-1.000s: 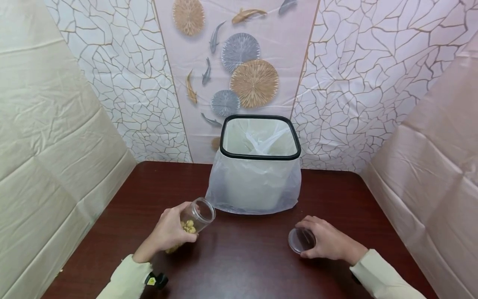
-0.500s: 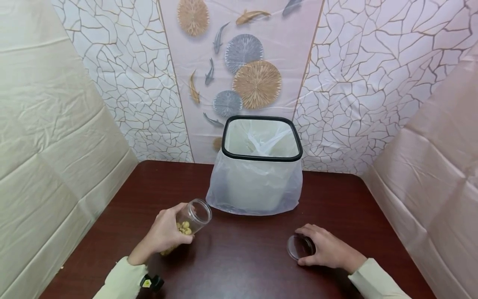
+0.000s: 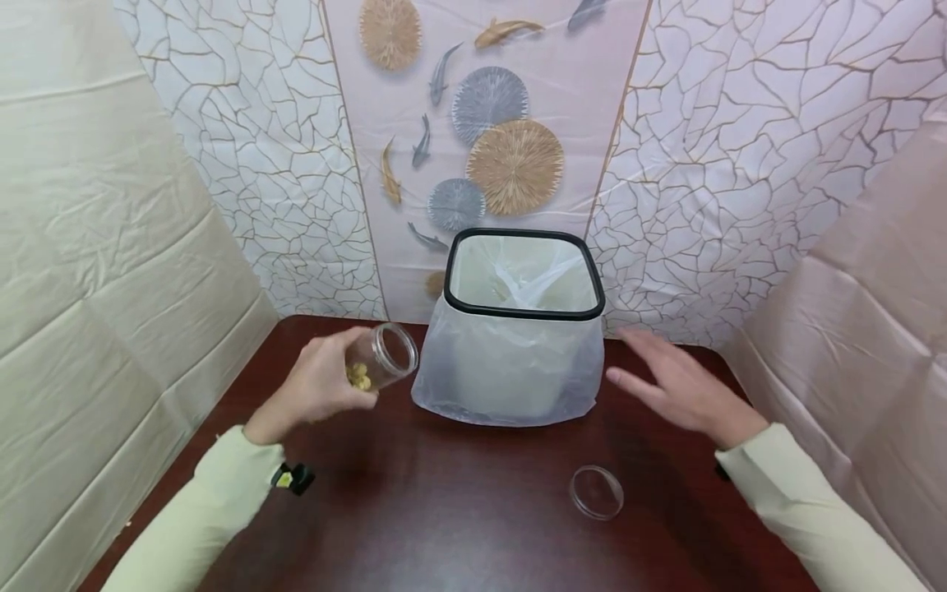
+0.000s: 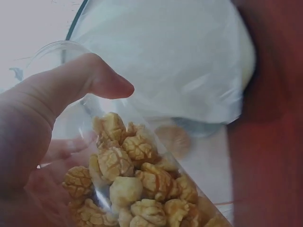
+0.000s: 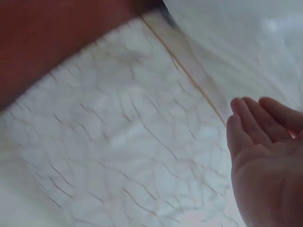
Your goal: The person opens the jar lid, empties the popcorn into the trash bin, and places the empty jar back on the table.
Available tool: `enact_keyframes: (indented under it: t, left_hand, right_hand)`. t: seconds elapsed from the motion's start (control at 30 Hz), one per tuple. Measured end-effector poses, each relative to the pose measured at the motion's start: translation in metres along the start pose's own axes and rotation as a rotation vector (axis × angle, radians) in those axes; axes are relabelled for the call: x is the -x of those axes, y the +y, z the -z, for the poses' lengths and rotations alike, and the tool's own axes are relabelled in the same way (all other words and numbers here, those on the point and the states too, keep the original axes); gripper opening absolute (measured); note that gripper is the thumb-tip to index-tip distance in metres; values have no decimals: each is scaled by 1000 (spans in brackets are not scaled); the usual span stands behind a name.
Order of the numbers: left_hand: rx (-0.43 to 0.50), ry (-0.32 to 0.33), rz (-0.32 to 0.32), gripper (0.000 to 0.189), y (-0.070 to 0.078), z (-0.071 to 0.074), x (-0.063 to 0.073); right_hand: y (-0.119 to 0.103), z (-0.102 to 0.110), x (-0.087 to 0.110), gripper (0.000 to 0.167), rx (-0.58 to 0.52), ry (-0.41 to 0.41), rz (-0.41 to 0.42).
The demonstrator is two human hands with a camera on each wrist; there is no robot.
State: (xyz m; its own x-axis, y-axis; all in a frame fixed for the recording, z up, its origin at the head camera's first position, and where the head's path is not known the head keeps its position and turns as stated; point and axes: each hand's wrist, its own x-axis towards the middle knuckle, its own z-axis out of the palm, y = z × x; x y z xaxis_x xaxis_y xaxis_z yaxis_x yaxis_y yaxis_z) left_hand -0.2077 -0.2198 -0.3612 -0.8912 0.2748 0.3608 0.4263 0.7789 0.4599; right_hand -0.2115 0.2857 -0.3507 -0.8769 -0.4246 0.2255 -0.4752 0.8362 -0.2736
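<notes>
My left hand (image 3: 314,382) grips a clear round jar (image 3: 379,362), held tilted above the table with its open mouth facing up and to the right. Caramel popcorn (image 4: 142,182) fills the lower part of the jar, seen close in the left wrist view. The thumb lies across the near side of the jar, by its neck. My right hand (image 3: 676,386) is raised with its fingers extended and nothing in it, just right of the bin. A clear round lid (image 3: 596,493) lies flat on the table, in front of that hand and apart from it.
A white bin (image 3: 510,362) with a black rim and a translucent bag liner stands at the back middle of the dark red table (image 3: 459,510). Cloth walls (image 3: 118,271) close in the left, right and back. Small crumbs lie near the left table edge.
My right hand has let go of the lid, leaving it on the table, and moved up toward the bin. My left hand has lifted the jar higher. The view has shifted slightly.
</notes>
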Motion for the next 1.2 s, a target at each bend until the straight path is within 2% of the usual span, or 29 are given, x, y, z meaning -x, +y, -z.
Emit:
enact_keyframes:
  t: [0.13, 0.27, 0.43, 0.57, 0.8, 1.2]
  left_hand:
    - [-88, 14, -44, 74, 10, 20, -26]
    - [-146, 9, -93, 67, 22, 36, -51]
    - [-193, 21, -151, 66, 36, 50, -78]
    - [-239, 8, -168, 70, 46, 57, -95]
    - [-343, -9, -225, 64, 62, 63, -115]
    - [-462, -43, -295, 57, 88, 65, -138]
  right_hand:
    - [-10, 29, -26, 78, 16, 12, -23]
    - [-18, 46, -51, 83, 58, -15, -26]
    - [-24, 54, -76, 84, 123, -47, 39]
    - [-28, 50, -90, 85, 166, -69, 73]
    - [-30, 37, -95, 85, 172, -102, 68]
    - [-26, 30, -91, 84, 148, -58, 66]
